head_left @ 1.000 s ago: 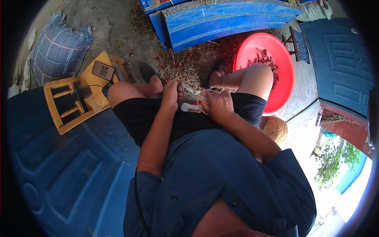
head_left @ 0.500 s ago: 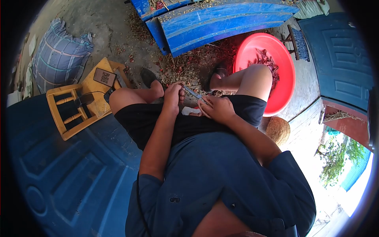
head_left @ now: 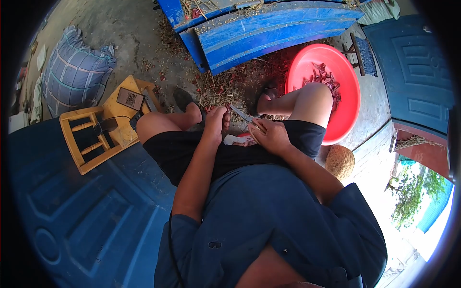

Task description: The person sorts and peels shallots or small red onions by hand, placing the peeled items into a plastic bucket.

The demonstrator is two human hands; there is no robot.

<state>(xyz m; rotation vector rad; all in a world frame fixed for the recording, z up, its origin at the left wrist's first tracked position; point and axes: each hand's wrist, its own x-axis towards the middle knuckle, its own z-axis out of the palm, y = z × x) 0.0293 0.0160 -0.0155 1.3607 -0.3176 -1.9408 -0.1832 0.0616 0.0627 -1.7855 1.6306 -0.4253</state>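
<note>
My right hand [head_left: 272, 138] is closed around the handles of a pair of scissors [head_left: 241, 114]. The metal blades point up and left, with their tips close to my left hand [head_left: 216, 122]. That hand is closed, and a small reddish bit at its fingertips is too small to name. Both hands are above my lap, between my knees. Under them, a pale and reddish piece [head_left: 238, 139] lies against my black shorts. To the right of my right knee stands a red plastic basin [head_left: 349, 113] with dark red, dried pod-like pieces [head_left: 324, 76] in it.
Ahead is a blue metal panel [head_left: 278, 36] with straw on it. Plant litter [head_left: 223, 91] covers the floor between my feet. On the left are a wooden chair [head_left: 115, 108] and a plaid sack [head_left: 77, 69]. A round woven thing [head_left: 340, 162] sits near the basin.
The scissors' tips now stand slightly right of my left fist's top, with the handle loops less spread. My left hand has turned a little. The whole view has shifted slightly.
</note>
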